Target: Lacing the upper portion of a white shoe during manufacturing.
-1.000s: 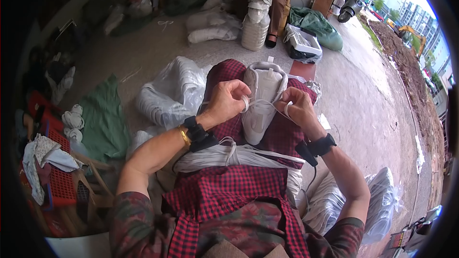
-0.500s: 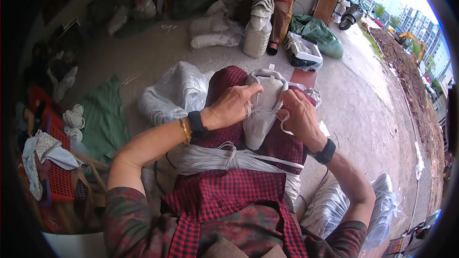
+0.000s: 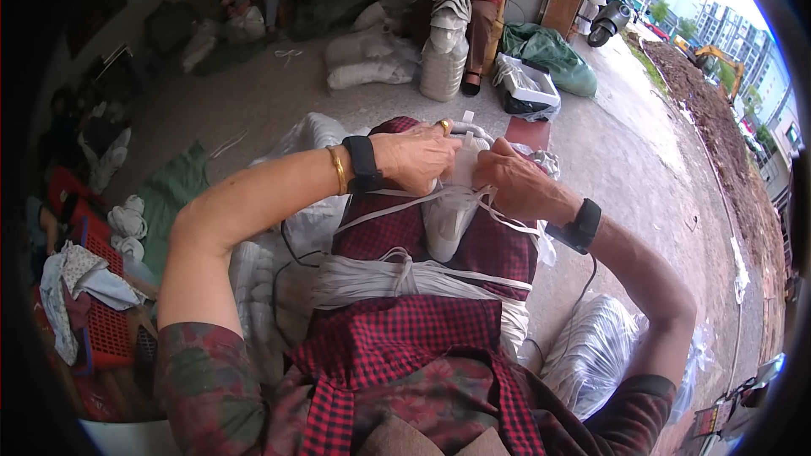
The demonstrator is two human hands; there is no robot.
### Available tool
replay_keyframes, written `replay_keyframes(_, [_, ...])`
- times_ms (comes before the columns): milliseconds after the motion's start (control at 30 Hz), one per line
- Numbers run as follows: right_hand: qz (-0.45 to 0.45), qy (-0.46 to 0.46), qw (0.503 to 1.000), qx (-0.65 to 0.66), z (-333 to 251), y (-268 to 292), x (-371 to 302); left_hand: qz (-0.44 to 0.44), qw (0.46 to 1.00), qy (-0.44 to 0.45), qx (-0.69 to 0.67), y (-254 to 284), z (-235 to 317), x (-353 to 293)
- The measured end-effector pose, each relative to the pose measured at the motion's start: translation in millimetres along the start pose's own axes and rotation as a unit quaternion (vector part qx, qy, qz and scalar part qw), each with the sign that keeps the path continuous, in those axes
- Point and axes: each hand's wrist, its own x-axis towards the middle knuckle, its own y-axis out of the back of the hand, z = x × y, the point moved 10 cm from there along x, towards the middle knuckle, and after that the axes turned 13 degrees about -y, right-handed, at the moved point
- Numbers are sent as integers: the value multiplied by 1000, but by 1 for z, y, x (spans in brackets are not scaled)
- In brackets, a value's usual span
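Shoe [image 3: 448, 232]: one, white to pale grey, low in build, with a rounded toe, padded collar [image 3: 470, 127] and pale tongue [image 3: 463, 167]. Located on the person's lap between the thighs, toe toward the body, opening away. Much of its middle is covered by the fingers.

Laces [image 3: 384, 214]: white, flat, threaded at the shoe's front; one length runs out to the left across the thigh, another hangs down to the right.

Left hand [image 3: 420, 159]: fingers bent over the shoe's left edge; ring on one finger. Right hand [image 3: 525, 184]: fingers curled in at the right edge. The two are near each other but apart, tongue showing between; whether either pinches a lace cannot be told.

Edges and room: toe stops short of a lace bundle [image 3: 363, 281], white, tied at mid-length, lying across the checked apron [image 3: 405, 333]; a strip of apron shows between. A clear bag of shoes [image 3: 314, 133] stands beside the left thigh, a second bag [image 3: 591, 359] by the right elbow. Pale floor [image 3: 629, 203] stretches rightward to a dirt bank [image 3: 705, 110].
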Motion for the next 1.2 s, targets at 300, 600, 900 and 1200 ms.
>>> replay_keyframes(300, [64, -96, 990, 79, 32, -15, 15, -20, 992, 122, -5, -20, -18, 12])
replay_keyframes(600, [72, -239, 740, 624, 68, -9, 2, 293, 853, 97, -421, 38, -9, 0])
replay_keyframes(900, [169, -157, 868, 440, 37, 26, -1, 255, 737, 201, -593, -19, -7, -2])
replay_keyframes(1200, [133, -238, 910, 312, 15, -11, -24, 367, 577, 204, -701, -34, -17, -7])
